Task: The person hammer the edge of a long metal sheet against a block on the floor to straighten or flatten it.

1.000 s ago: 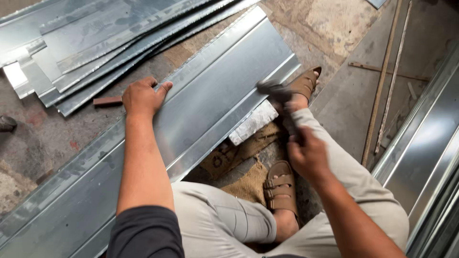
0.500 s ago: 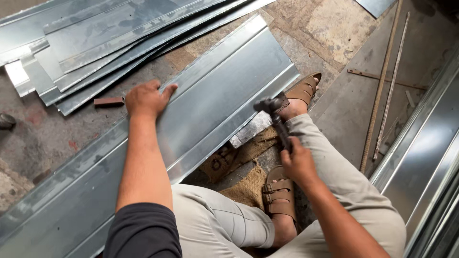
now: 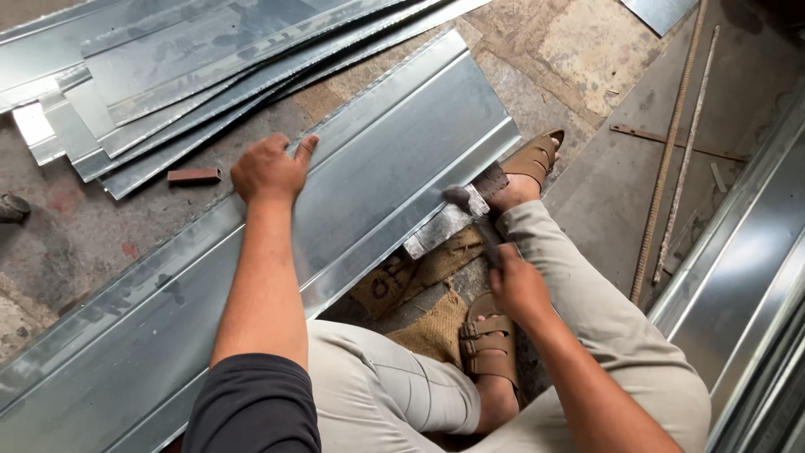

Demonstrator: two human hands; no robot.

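Note:
A long grey sheet-metal panel [image 3: 394, 159] with folded edges lies diagonally across the floor in front of me. My left hand [image 3: 268, 169] presses flat on its far fold, fingers spread. My right hand [image 3: 516, 285] grips the handle of a hammer [image 3: 468, 210], whose head sits down at the panel's near edge, over a metal block [image 3: 440, 228] under that edge. My legs in beige trousers and brown sandals [image 3: 490, 344] are folded beside the panel.
A stack of similar metal panels [image 3: 193, 75] lies at the upper left, with a small rusty block [image 3: 194, 175] beside it. More panels [image 3: 746, 277] run along the right. Thin rods [image 3: 671, 151] lie on the concrete floor, and burlap sacking [image 3: 419, 285] is under my feet.
The hammer has swung down and left, from raised near my right knee to the panel's near edge. My left hand has stayed pressed on the panel.

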